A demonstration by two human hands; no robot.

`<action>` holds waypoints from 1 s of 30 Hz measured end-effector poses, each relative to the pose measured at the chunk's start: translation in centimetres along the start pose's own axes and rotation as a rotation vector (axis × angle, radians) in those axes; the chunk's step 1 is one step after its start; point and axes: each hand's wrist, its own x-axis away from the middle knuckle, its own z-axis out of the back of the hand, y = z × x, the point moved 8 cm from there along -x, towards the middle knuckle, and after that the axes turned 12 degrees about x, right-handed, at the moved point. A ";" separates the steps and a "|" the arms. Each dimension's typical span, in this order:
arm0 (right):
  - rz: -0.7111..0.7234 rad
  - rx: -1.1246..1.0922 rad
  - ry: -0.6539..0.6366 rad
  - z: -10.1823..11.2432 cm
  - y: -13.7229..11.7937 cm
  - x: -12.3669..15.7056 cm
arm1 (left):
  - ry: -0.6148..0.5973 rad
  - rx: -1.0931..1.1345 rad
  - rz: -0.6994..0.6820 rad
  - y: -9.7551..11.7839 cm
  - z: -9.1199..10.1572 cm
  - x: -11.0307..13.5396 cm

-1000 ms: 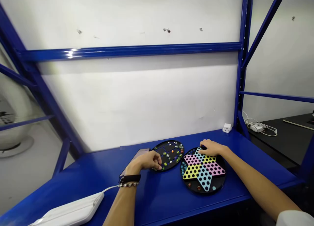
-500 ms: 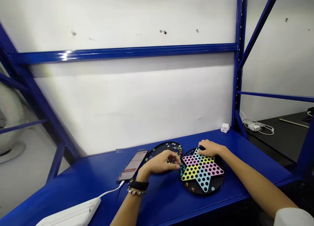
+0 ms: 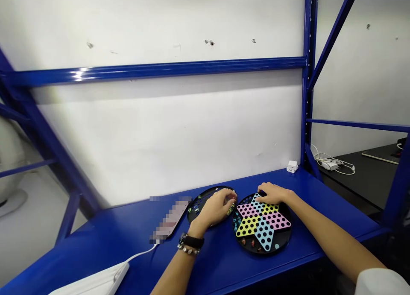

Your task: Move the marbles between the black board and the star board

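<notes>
Head view: far left of the star board (image 3: 262, 221), a white flat case (image 3: 96, 281) lies on the blue shelf (image 3: 224, 263), and its cable runs to a phone (image 3: 169, 221) lying left of the board. Just left of the board sits a round black tray (image 3: 198, 200) of marbles. The left hand (image 3: 217, 206) lies over it with its fingers curled down; whether they pinch a marble cannot be told. The right hand (image 3: 272, 193) rests palm down on the board's far edge, fingers bent, its grip also unclear. Behind the board, to the right, stands a small white plug (image 3: 291, 166).
</notes>
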 end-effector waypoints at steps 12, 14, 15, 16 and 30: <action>-0.003 0.007 0.012 -0.2 0.1 -0.2 | -0.051 -0.123 -0.017 -3.7 -2.8 -3.3; -0.006 0.005 0.012 -0.1 0.1 -0.1 | -0.046 -0.131 -0.016 -3.6 -2.7 -3.3; -0.008 0.002 0.015 -0.1 0.1 -0.1 | -0.044 -0.139 -0.010 -3.6 -2.6 -3.2; -0.010 -0.002 0.018 -0.1 0.1 0.0 | -0.046 -0.147 -0.004 -3.6 -2.5 -3.1; -0.021 0.009 0.041 0.3 -0.2 0.1 | 0.012 -0.142 -0.109 -2.2 -1.3 -2.7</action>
